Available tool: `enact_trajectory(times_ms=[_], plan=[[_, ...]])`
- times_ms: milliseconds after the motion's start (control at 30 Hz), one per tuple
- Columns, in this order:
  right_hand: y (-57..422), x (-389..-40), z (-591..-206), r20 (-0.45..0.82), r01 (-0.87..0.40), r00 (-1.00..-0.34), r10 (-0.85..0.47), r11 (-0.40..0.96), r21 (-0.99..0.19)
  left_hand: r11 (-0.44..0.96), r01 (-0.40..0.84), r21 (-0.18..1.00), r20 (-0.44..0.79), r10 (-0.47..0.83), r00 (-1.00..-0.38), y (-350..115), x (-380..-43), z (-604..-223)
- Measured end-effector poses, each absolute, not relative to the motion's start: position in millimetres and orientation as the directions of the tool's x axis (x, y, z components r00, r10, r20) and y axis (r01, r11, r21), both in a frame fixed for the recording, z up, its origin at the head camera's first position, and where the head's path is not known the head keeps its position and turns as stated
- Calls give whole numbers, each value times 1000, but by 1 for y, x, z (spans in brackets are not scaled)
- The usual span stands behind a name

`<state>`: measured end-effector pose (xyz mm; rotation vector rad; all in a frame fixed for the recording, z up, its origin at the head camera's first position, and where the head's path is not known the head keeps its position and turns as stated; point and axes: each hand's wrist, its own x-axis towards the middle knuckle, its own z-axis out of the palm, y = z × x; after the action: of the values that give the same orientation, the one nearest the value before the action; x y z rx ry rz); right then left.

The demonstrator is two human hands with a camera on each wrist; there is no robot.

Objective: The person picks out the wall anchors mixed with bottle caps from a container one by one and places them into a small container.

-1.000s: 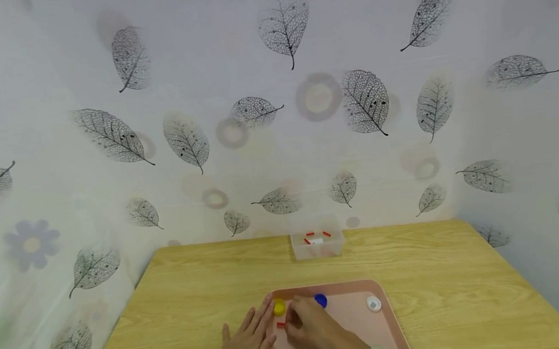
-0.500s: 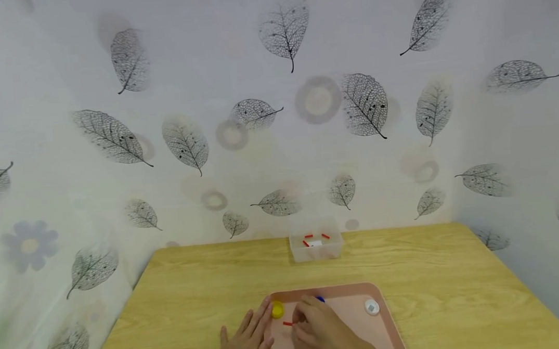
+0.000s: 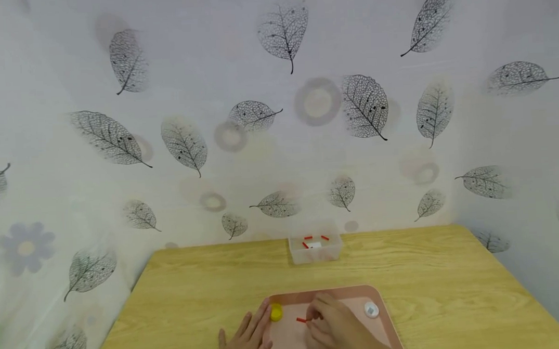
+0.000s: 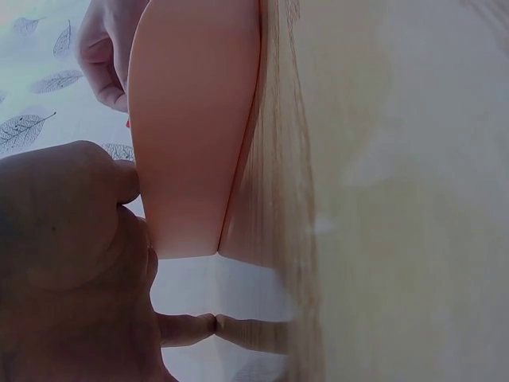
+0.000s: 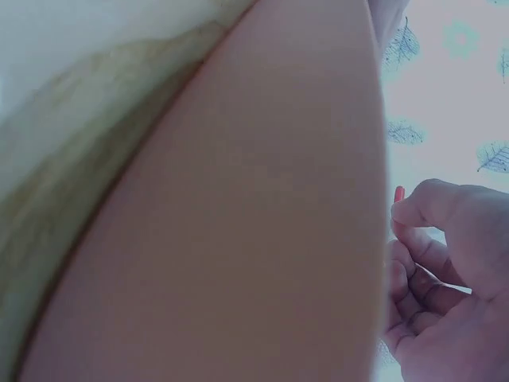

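Between thumb and fingertip my right hand pinches a small red stick, held over the pink tray. The stick's tip also pokes up past the fingers in the right wrist view, red stick. My left hand rests on the tray's left edge, its fingers straight and spread. Near those fingertips, in the tray's far left corner, is a yellow round cap. A white round piece with a grey square lies at the far right. The blue cap is hidden behind my right hand.
A clear plastic box with several red sticks and a white piece stands at the back of the wooden table. Behind it rises a leaf-patterned wall covering.
My right hand has moved to the right over the tray with the red stick, covering the blue cap. The left hand stays at the tray's edge.
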<state>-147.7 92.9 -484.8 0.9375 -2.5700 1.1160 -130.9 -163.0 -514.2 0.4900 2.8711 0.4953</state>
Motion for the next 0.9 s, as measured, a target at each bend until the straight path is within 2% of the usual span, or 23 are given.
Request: enact_trajectory(times_ms=[333, 633, 800, 900], plan=[[103, -152, -478, 436, -629, -775, -458, 488, -605, 904, 317, 286, -72, 351, -934, -170, -130, -521], [115, -157, -473, 543, -696, -717, -437, 495, -521, 891, 346, 294, -36, 372, -927, -168, -130, -523], [119, -160, -469, 563, -706, -707, -428, 480, -521, 886, 352, 300, -51, 384, -922, -165, -132, -524], [121, -163, -466, 589, -707, -699, -406, 517, -483, 884, 357, 300, -54, 390, -919, -165, -132, -521]])
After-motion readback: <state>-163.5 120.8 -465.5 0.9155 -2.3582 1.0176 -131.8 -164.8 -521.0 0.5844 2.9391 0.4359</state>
